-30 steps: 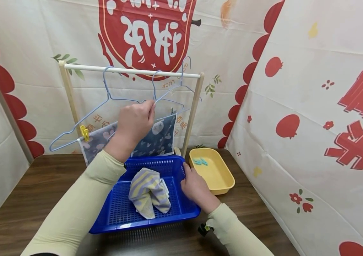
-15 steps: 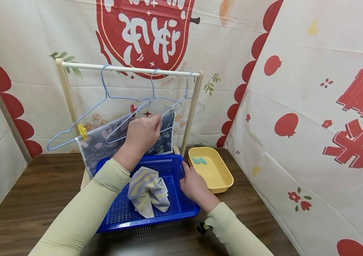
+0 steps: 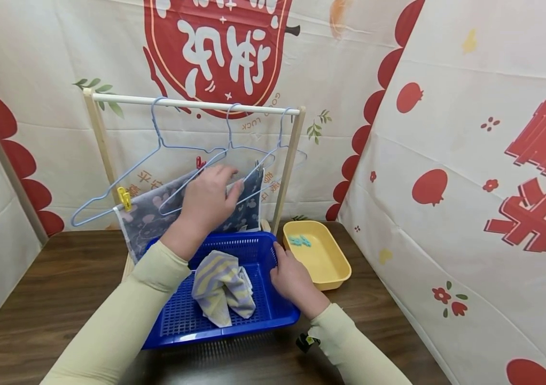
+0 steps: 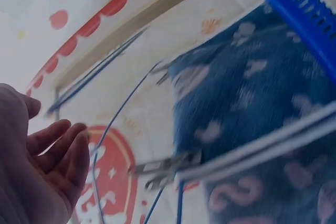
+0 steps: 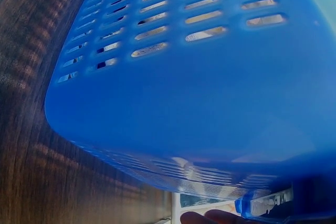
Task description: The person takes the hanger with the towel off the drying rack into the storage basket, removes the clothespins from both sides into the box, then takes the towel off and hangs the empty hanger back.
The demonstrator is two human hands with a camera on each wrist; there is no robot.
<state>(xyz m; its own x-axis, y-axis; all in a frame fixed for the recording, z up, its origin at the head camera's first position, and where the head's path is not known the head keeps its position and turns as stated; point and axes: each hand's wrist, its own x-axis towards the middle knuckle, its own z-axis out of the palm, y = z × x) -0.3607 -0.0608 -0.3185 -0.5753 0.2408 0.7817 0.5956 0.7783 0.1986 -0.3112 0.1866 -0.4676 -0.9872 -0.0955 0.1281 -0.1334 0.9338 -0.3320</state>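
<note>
Three blue wire hangers hang from the white bar (image 3: 196,102) of a small rack: a left one (image 3: 156,125), a middle one (image 3: 229,128) and a right one (image 3: 281,125). My left hand (image 3: 208,203) is in front of the lower parts of the hangers, fingers loosely bent and holding nothing. The left wrist view also shows that hand (image 4: 50,166) apart from the wires. A blue patterned towel (image 3: 145,230) hangs behind, with yellow (image 3: 124,198) and red clothespins (image 3: 200,162). My right hand (image 3: 294,278) grips the right rim of the blue basket (image 3: 225,334), where a striped cloth (image 3: 220,283) lies crumpled.
A yellow tray (image 3: 326,262) with several teal clothespins (image 3: 299,240) stands right of the basket on the brown table (image 3: 71,278). The rack's right wooden post (image 3: 288,171) rises behind the basket. Printed fabric walls (image 3: 350,64) enclose the back and sides.
The right hanger, its hook above the bar a second ago, now hangs on the bar. My left hand has lowered and let go of it. My right hand stays on the basket.
</note>
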